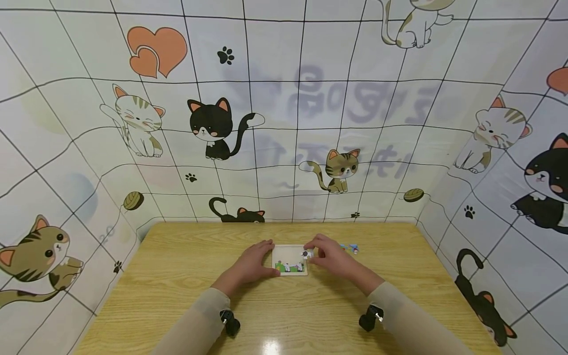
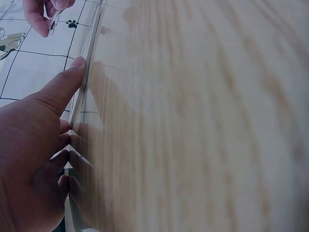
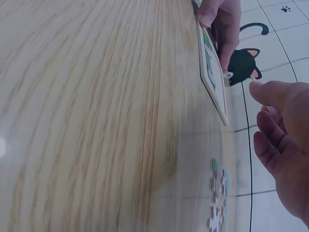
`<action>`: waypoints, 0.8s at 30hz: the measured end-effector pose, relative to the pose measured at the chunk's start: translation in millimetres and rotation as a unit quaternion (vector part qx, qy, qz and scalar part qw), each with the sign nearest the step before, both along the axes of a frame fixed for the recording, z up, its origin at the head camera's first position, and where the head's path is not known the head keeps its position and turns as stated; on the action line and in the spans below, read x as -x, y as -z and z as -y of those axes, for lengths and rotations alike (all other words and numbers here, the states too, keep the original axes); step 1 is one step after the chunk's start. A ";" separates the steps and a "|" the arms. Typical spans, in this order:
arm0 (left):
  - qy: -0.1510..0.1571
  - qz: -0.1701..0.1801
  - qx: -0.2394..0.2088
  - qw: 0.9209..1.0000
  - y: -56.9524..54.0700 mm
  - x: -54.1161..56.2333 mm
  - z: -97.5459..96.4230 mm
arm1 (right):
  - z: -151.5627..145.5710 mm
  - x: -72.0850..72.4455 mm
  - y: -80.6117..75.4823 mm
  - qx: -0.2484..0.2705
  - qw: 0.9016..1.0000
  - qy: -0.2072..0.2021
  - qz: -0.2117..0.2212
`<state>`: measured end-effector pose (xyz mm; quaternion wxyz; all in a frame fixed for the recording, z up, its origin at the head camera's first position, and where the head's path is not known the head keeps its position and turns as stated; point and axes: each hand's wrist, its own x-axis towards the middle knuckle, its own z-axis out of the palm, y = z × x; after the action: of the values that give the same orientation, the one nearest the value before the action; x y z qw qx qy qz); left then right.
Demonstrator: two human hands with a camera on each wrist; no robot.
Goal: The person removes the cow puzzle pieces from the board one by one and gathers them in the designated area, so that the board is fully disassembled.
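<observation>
A small jigsaw puzzle tray with a pale rim lies on the wooden table, a colourful row of fitted pieces along its near side. My left hand holds the tray's left side, thumb at the near corner and fingers by the far one. Over the tray's right edge, my right hand pinches a white jigsaw piece with a dark spot between thumb and fingertips. In the left wrist view this piece is held up above the table; in the right wrist view it is mostly hidden.
Loose jigsaw pieces lie on the table right of the tray, beyond my right hand; the right wrist view shows several pieces flat on the wood. A cat-printed cloth surrounds the table at the back and sides.
</observation>
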<state>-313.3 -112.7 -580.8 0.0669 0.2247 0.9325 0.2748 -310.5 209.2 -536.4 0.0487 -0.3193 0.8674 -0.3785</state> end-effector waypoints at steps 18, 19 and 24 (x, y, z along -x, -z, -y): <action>0.002 -0.004 -0.003 1.000 -1.0 0.0 0.2 | -30.4 -2.9 4.7 -0.009 0.999 0.049 -0.004; 0.002 -0.004 -0.003 1.000 -1.0 0.0 0.1 | -32.1 -3.2 5.2 -0.006 0.999 0.052 -0.005; 0.004 -0.005 -0.004 1.000 -0.9 -0.1 0.5 | -39.9 -4.4 6.5 -0.002 0.997 0.069 -0.020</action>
<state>-313.2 -113.2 -579.9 0.0628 0.2303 0.9307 0.2770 -306.2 249.0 -542.9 0.0057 -0.2666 0.8887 -0.3729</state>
